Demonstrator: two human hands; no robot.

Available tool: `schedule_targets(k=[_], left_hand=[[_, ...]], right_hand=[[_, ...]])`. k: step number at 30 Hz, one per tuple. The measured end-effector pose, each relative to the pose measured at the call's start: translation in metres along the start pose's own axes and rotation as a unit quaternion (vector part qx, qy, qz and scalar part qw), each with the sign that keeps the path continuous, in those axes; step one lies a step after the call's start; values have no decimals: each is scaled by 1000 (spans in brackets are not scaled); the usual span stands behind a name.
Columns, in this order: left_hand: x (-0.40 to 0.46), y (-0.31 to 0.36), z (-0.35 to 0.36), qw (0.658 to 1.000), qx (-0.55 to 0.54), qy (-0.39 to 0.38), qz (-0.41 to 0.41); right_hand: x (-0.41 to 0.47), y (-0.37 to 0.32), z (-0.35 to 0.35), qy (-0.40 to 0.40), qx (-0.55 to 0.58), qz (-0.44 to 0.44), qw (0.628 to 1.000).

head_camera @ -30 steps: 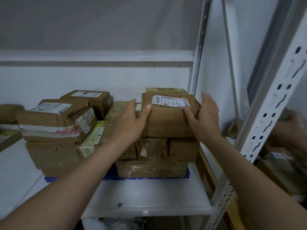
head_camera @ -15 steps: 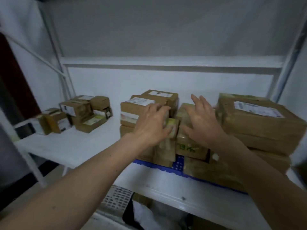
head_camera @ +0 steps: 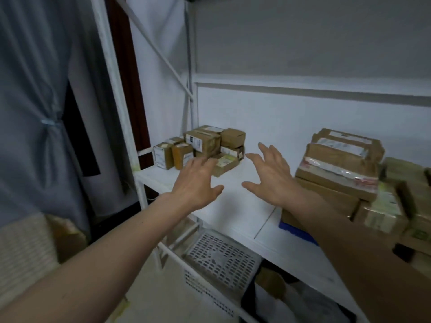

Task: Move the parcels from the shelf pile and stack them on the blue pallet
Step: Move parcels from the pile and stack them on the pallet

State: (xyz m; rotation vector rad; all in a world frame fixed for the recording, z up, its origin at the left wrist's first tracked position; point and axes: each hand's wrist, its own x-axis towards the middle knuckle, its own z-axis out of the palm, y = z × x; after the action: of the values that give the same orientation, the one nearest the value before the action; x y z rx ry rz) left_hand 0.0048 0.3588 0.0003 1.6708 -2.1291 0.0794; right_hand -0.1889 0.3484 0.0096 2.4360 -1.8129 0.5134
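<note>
A pile of small brown cardboard parcels (head_camera: pixel 205 145) sits at the far left end of the white shelf (head_camera: pixel 238 206). On the right, bigger taped parcels (head_camera: pixel 338 169) are stacked on the blue pallet (head_camera: pixel 296 230), of which only a corner shows. My left hand (head_camera: pixel 196 183) and my right hand (head_camera: pixel 270 176) hover over the bare shelf between the two groups, both with fingers spread and nothing in them. The left hand's fingertips overlap the near edge of the small pile in the picture.
White rack posts and a diagonal brace (head_camera: pixel 154 47) stand at the left. A grey curtain (head_camera: pixel 46 113) hangs beside them. A white perforated basket (head_camera: pixel 221 257) sits below the shelf, next to a white bag (head_camera: pixel 286 306).
Both hands have let go of the parcel on the pallet stack and swung left with my view. They now reach empty toward the small pile at the shelf's left end.
</note>
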Motion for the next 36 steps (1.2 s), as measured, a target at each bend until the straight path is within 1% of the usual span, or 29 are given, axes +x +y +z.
schedule_targets(k=[4,8,16,20,26,29,33,36], left_hand=[[-10,-69,-4,999,-2,-9,-41],[-9,-119,-1,997,-8,-30,-64],[19,-188,26,994,-35,-42,-94],[49,-218,43,993,-33,-46,-108],[138,-252,63,994,-24,-60,-84],[193,-263,73,994,-31,-70,-74],[251,-283,94,994,-59,-71,-65],[283,-305,112,988,-74,-99,-87]], right_hand=[[27,-50,40,-14,28,-3,1000],[53,-87,70,-25,30,-5,999],[118,-117,114,-44,19,2,999],[161,-119,137,-42,25,1,999],[248,-98,169,-42,37,23,998],[293,-77,185,-60,42,49,996],[348,-52,207,-66,78,72,992],[379,-44,227,-100,95,104,985]])
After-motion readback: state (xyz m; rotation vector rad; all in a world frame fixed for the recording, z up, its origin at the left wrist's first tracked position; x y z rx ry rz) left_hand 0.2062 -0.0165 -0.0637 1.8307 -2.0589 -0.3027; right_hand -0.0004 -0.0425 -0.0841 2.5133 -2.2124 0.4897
